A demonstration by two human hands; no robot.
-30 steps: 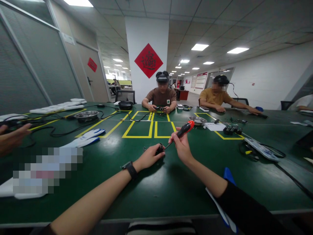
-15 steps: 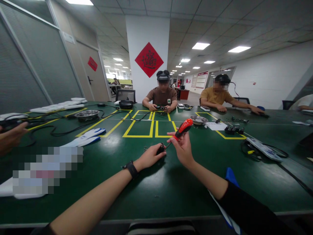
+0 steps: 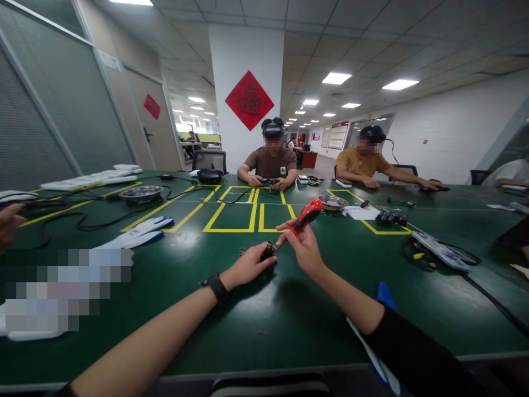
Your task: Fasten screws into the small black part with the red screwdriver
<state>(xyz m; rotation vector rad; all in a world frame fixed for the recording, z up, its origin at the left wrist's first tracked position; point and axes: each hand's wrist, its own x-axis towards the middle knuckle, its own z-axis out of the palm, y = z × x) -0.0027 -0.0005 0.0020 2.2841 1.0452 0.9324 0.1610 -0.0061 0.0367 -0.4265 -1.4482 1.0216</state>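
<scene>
My left hand (image 3: 249,266) is closed around a small black cylindrical part (image 3: 268,251) with a metallic upper end, resting low over the green table (image 3: 231,331). A red and black screwdriver (image 3: 306,216) is in my right hand (image 3: 306,248), its handle slanting up to the right. The screwdriver's shaft points down-left at the black part; whether its tip sits in a screw I cannot make out. A few tiny metal pieces (image 3: 241,251), perhaps screws, lie just left of the part.
White-blue gloves (image 3: 144,232) lie at left, another glove (image 3: 388,298) by my right forearm. Metal bowls (image 3: 141,193), a power strip (image 3: 440,251) with cables and black clip-like blocks (image 3: 390,219) stand around. Co-workers sit across the table; another person's hand (image 3: 11,223) shows at far left.
The view has shifted slightly to the right. My right index finger has stretched further along the shaft towards the black part. The hand at far left has moved partly out of view.
</scene>
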